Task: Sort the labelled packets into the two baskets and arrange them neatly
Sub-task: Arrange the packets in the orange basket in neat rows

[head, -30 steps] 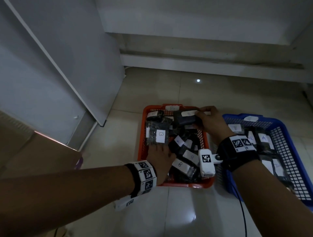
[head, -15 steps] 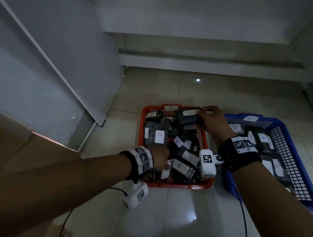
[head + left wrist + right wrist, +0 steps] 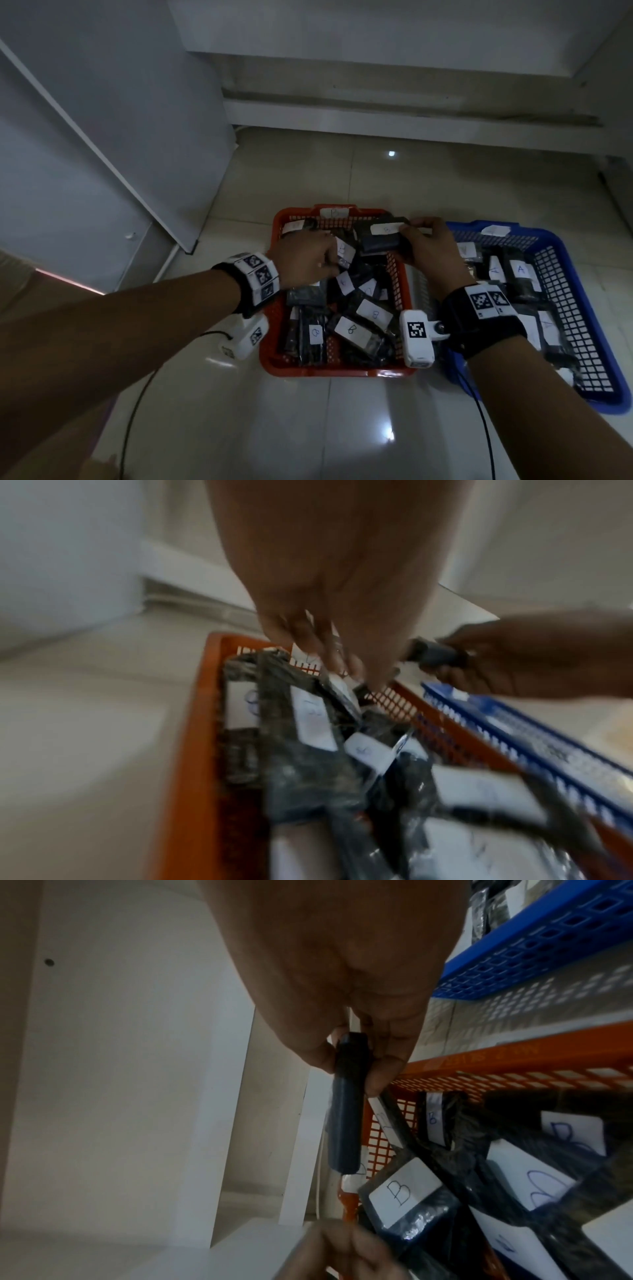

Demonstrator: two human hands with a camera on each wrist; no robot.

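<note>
An orange basket (image 3: 342, 371) on the floor holds several dark packets with white B labels (image 3: 352, 330). To its right, a blue basket (image 3: 603, 387) holds packets labelled A (image 3: 520, 270). My right hand (image 3: 407, 233) pinches a dark B-labelled packet (image 3: 376, 240) by one end above the orange basket's far right corner; the right wrist view shows thumb and fingers clamped on it (image 3: 344, 1118). My left hand (image 3: 329, 265) reaches into the far half of the orange basket. Its fingertips (image 3: 337, 664) touch a labelled packet there, but blur hides whether they grip it.
A tall white panel (image 3: 102, 137) leans at the left, close to the orange basket. A low white ledge (image 3: 376, 120) runs along the back wall. Glossy floor tiles (image 3: 342, 428) lie in front of the baskets. Black cables (image 3: 137, 394) trail from both wrists.
My left hand has moved from the near left part of the orange basket to its far middle. My right hand keeps hold of the same packet, nearly in place.
</note>
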